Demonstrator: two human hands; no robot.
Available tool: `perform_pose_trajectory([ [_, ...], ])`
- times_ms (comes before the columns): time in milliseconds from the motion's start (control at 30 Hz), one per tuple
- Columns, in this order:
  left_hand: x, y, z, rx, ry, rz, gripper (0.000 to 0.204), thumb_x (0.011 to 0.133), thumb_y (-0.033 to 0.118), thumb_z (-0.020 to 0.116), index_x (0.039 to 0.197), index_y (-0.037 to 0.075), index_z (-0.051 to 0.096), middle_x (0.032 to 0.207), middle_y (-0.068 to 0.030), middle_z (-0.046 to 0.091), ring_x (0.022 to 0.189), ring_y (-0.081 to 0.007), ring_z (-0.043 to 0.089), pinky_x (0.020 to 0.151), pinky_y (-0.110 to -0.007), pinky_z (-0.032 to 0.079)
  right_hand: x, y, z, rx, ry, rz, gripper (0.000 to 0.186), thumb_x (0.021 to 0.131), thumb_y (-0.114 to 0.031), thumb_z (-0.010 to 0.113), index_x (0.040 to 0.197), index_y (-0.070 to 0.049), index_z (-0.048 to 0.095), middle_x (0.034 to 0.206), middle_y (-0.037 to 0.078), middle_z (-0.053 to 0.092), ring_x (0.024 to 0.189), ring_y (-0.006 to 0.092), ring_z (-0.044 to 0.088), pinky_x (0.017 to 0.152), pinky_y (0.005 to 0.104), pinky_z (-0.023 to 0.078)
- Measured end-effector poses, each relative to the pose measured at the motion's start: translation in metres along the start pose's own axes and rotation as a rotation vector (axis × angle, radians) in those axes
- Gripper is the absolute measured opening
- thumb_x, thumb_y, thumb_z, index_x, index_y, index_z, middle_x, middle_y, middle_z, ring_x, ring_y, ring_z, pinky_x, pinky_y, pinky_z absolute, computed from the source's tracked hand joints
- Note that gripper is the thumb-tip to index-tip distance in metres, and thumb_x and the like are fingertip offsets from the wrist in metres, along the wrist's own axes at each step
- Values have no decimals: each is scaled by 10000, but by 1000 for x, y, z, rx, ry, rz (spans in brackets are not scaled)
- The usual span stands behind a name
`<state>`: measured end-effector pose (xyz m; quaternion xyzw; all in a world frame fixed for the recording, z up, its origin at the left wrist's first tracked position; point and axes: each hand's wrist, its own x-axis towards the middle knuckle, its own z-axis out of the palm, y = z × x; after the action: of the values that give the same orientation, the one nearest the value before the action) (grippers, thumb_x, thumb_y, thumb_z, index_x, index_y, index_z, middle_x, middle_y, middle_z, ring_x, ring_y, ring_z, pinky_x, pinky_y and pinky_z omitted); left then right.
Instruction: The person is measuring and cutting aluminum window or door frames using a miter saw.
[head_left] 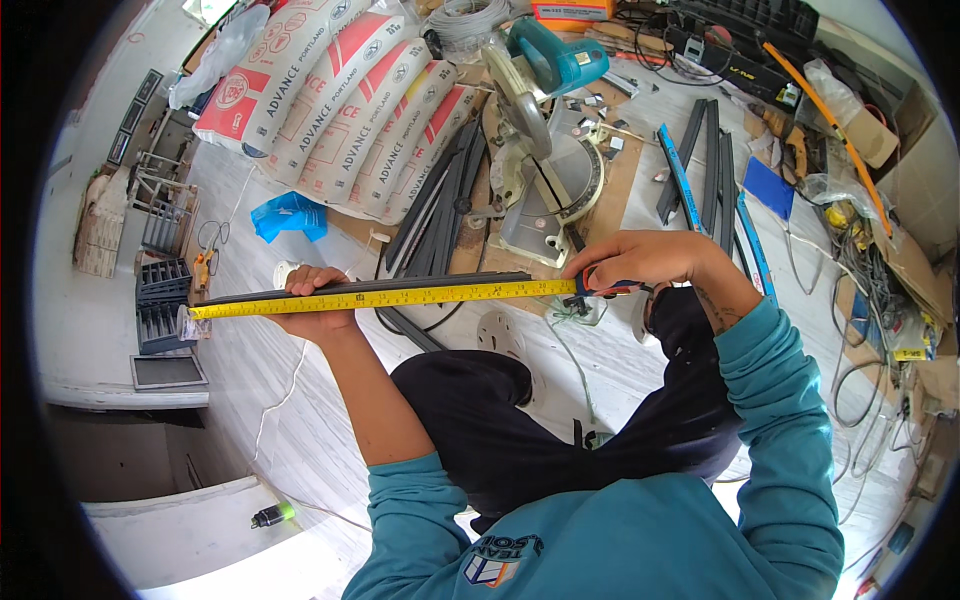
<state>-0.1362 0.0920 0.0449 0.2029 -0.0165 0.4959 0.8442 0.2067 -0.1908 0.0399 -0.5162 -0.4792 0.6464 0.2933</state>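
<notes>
A yellow tape measure blade (440,294) stretches left to right across the middle, alongside a dark grey metal strip (430,281). My left hand (322,320) is closed around the strip and the blade near their left part, fingertips curling over the far side. At the right end, my right hand (645,258) grips the tape measure's dark blue and red case (588,280), close to the strip's right end. The blade's free end reaches past my left hand, near the strip's left end. My fingers partly hide the case.
Beyond my hands stands a teal miter saw (550,60) with offcuts around its base. Cement bags (350,120) are stacked at back left, beside bundled dark strips (440,200). Blue-wrapped strips (680,175), cables and an orange bar (825,130) lie right. A blue plastic bag (290,217) sits left.
</notes>
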Motion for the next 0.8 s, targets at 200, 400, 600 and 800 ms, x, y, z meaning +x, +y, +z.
perform_pose_trajectory([
  [200, 0, 1, -3, -14, 5, -2, 411, 642, 436, 813, 651, 115, 555, 608, 34, 558, 581, -103, 587, 669, -285, 497, -1, -2, 0, -6, 1, 4, 482, 911, -278, 542, 1304, -2, 577, 832, -23, 596, 665, 62, 483, 597, 227, 393],
  [400, 0, 3, -6, -10, -8, 5, 494, 715, 585, 736, 664, 121, 574, 631, 21, 594, 584, -112, 597, 656, -288, 506, 0, -3, 2, -2, 6, 0, 481, 912, -280, 547, 1304, -2, 577, 827, -23, 597, 664, 62, 483, 596, 228, 391],
  [600, 1, 2, -7, -5, -24, -2, 504, 715, 594, 736, 666, 117, 582, 631, 17, 598, 589, -112, 603, 666, -289, 515, -1, -1, 0, 5, -8, 24, 472, 910, -253, 555, 1316, -12, 568, 834, -20, 585, 687, 57, 481, 609, 222, 389],
  [800, 2, 0, -7, -12, -55, 6, 521, 724, 606, 727, 687, 106, 583, 645, 14, 599, 603, -116, 608, 664, -300, 518, -3, -5, -2, 27, -17, 26, 457, 911, -226, 561, 1319, -19, 565, 838, -20, 570, 709, 56, 482, 623, 219, 391],
])
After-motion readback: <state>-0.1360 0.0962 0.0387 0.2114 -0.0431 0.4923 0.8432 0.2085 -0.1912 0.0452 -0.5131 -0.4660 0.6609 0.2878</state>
